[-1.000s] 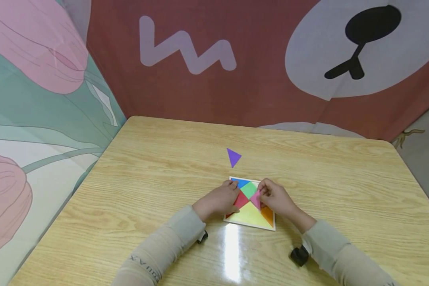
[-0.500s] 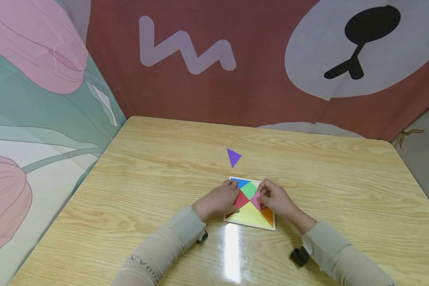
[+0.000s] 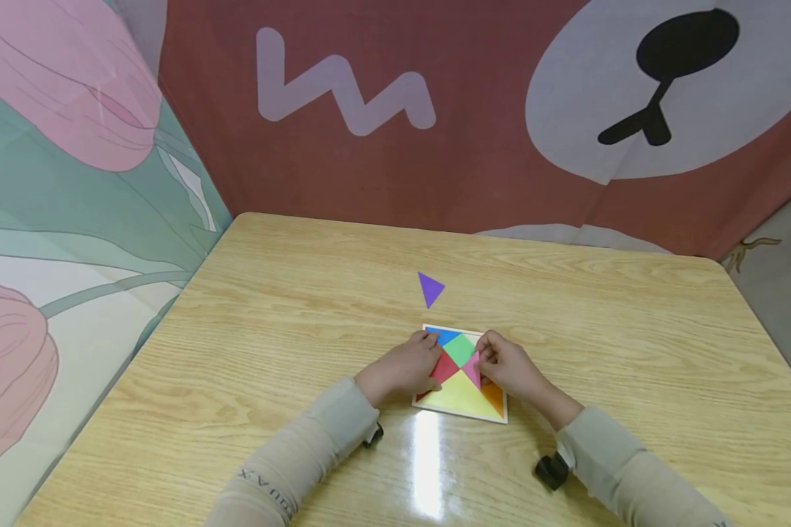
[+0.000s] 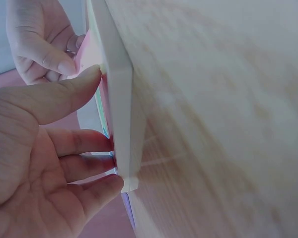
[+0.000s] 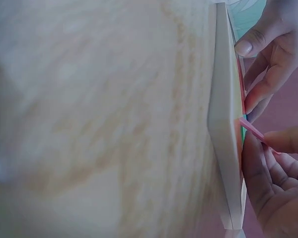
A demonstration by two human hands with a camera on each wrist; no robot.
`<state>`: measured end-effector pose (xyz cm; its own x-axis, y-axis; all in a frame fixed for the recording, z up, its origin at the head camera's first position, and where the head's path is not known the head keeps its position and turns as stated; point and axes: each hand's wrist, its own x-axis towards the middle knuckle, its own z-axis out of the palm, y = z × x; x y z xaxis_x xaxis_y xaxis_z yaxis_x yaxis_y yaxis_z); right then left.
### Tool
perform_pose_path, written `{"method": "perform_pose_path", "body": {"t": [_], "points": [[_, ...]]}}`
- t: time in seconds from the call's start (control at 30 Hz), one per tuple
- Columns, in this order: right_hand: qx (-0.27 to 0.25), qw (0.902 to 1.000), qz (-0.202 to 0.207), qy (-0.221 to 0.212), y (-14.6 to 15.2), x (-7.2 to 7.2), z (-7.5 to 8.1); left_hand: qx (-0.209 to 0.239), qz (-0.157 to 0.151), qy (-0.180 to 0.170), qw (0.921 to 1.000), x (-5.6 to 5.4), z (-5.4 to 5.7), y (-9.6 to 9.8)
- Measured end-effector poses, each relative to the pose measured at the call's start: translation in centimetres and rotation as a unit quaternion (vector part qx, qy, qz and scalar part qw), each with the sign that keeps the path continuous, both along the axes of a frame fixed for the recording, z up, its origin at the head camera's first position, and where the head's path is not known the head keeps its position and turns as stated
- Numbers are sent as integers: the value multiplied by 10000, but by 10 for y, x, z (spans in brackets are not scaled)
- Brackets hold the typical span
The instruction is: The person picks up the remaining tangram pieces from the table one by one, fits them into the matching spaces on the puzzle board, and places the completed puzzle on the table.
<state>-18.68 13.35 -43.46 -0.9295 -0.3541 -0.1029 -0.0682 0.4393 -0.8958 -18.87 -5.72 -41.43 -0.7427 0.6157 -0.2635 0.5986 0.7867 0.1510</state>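
A square tangram tray [image 3: 460,418] with a pale rim lies on the table. In it lie a blue piece [image 3: 443,336], a green piece [image 3: 460,349], a red piece [image 3: 444,370], a yellow triangle [image 3: 458,395] and an orange piece [image 3: 493,397]. My left hand [image 3: 409,364] rests on the tray's left side, thumb and fingers spread and fairly straight, as the left wrist view shows. Between thumb and finger, my right hand [image 3: 510,368] pinches a pink triangle [image 5: 253,130], tilted up from the tray's right part. A purple triangle [image 3: 431,290] lies beyond the tray.
The wood-grain table [image 3: 290,307] reaches back to a reddish-brown curtain [image 3: 369,176] with a cartoon face. A flower-patterned curtain [image 3: 92,219] hangs along the left. Light glares off the tabletop [image 3: 427,465] in front of the tray.
The pink triangle has tipped slightly in my right hand's fingers since a second ago. My left hand, the tray and the purple triangle have stayed in place.
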Motion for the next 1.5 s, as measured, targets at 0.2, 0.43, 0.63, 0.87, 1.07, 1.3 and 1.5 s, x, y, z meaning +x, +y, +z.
{"method": "perform_pose_path", "body": {"t": [0.2,0.43,0.63,0.87,1.07,1.3,1.5], "points": [[159,9999,13,-60,-1,-2,1,4,15,-4,10000,-1,0,0],[841,9963,16,154,-1,-4,2,-7,21,-15,10000,-1,-1,0],[1634,9847,25,603,0,-3,4,-39,48,-64,10000,1,0,1],[2206,9690,119,1105,-1,-3,4,-41,16,-23,10000,1,0,1],[2352,9671,82,971,-2,-2,5,16,-23,48,10000,0,0,0],[2432,9657,37,908,-3,-2,5,6,93,-129,9999,0,0,1],[2303,9712,174,585,-2,-4,8,-6,151,-170,9997,1,-1,2]]}}
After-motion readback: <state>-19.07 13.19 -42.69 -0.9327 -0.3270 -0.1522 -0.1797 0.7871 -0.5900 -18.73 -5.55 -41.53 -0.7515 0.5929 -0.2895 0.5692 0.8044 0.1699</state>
